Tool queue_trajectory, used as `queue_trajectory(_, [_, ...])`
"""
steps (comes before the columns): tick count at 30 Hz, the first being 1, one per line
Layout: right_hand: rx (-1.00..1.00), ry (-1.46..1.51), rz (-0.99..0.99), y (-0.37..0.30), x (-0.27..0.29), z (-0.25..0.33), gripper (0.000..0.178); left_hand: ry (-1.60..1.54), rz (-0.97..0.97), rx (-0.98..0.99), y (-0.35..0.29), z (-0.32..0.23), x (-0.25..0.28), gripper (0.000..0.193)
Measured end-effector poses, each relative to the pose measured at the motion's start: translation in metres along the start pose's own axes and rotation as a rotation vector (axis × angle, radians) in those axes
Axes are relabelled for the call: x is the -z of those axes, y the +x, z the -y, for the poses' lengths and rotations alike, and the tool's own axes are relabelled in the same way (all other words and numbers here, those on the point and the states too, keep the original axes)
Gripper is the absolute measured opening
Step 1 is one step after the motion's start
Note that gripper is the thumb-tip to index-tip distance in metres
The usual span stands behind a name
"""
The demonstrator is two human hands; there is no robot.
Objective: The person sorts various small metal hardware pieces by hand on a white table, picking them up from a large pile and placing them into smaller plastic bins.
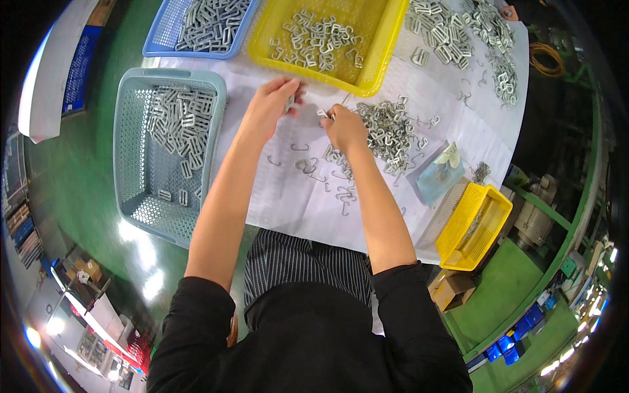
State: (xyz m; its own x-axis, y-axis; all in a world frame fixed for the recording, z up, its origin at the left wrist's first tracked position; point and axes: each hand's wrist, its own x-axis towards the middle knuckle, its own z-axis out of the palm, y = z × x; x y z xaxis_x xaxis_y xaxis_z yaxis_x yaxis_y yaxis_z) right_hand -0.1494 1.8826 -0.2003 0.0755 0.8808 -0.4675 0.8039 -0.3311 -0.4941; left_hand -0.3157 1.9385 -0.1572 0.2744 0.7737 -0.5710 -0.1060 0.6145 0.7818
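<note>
My left hand (267,110) is over the white-covered table, in front of the large yellow basket (372,84). Its fingers curl round a small grey metal piece, mostly hidden by the palm. To its right, my right hand (347,131) pinches a small bent metal hook (322,113) between thumb and fingers. That hand is at the left edge of a pile of silvery metal hooks (393,131). Between my forearms, several loose wire hooks (300,147) lie scattered on the sheet. More small hooks (321,42) fill part of the large yellow basket.
On the left stands a grey-blue basket (120,147) with slotted metal buckles (177,118); a blue basket (152,36) behind it holds more. Metal buckles (439,29) are heaped at the far right. A plastic bag (438,180) and a small yellow basket (495,219) are near the right edge.
</note>
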Motion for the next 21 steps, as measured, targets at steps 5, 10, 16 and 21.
queue_trajectory(5, [0.039,0.118,-0.221,0.029,0.085,0.060,0.027,0.569,-0.217,-0.405,0.034,-0.053,-0.030,0.037])
queue_trajectory(10, [0.402,0.198,-0.688,0.028,0.105,0.045,0.023,0.663,-0.298,-0.535,0.019,-0.038,-0.041,0.030])
queue_trajectory(16, [0.256,0.044,-0.516,-0.046,0.036,-0.033,0.024,0.882,-0.135,-0.516,-0.014,0.092,-0.060,0.024])
queue_trajectory(21, [0.339,-0.311,-0.490,-0.074,0.010,-0.104,0.023,1.063,-0.158,-0.717,-0.016,0.140,-0.060,0.024])
